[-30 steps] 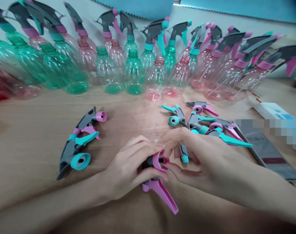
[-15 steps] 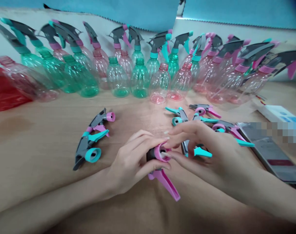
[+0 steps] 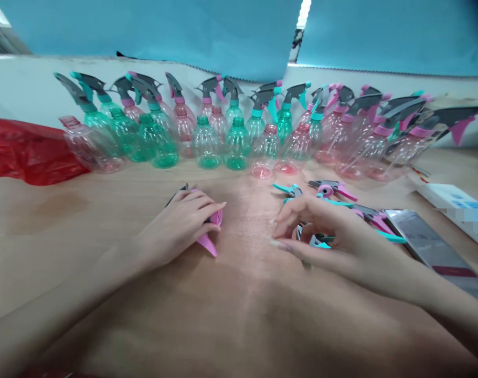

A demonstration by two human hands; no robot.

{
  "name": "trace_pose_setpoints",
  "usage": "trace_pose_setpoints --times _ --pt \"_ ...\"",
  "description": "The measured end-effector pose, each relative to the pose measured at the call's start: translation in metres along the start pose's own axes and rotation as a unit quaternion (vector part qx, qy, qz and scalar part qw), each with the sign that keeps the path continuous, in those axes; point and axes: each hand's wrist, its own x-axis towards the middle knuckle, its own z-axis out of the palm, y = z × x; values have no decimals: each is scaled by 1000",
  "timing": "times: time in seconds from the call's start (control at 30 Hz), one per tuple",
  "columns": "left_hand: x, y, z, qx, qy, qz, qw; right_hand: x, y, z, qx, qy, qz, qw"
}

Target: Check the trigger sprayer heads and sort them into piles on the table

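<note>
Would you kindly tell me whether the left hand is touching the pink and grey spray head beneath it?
Touching. The head view shows the left hand closed over the pink and grey spray head, with thumb and fingers gripping it.

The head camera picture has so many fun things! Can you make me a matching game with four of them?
Things:
1. Left hand
2. Right hand
3. Red shiny plastic bag
4. Flat grey phone

Places:
A. Beside the white box with blue marks
B. Around a pink-and-grey plastic spray head
C. By the left end of the clear plastic bottles
D. Partly covering loose spray heads

Pairs: 1-B, 2-D, 3-C, 4-A
</note>
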Motion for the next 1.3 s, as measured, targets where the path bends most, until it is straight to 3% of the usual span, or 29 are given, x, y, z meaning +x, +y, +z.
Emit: trace_pose_setpoints --times 0.13,0.27,0.37,0.53,0.67,0.87,0.97,1.13,1.3 --pt "14 -1 -4 14 -38 -33 999 3 -6 -20 -18 33 -27 999" --pt "40 16 -19 -7 -49 -43 998 1 -11 -45 -21 98 -29 995" --pt "70 31 -24 -34 -33 -15 999 0 -12 -59 -22 131 -23 991" --pt "125 52 -1 -100 -27 56 993 1 -6 -72 -41 140 -32 989" --pt "151 56 21 -117 -31 68 990 4 4 -78 -48 125 -31 991" --pt "148 57 29 -144 -13 43 989 8 12 -81 -65 98 -3 993" --pt "140 56 27 -160 2 27 987 11 17 -78 -133 80 20 988" --pt "125 52 28 -171 18 -12 985 21 43 -66 -319 -29 66 945" --pt "115 58 40 -155 25 -57 986 30 66 -51 -376 -48 49 924"
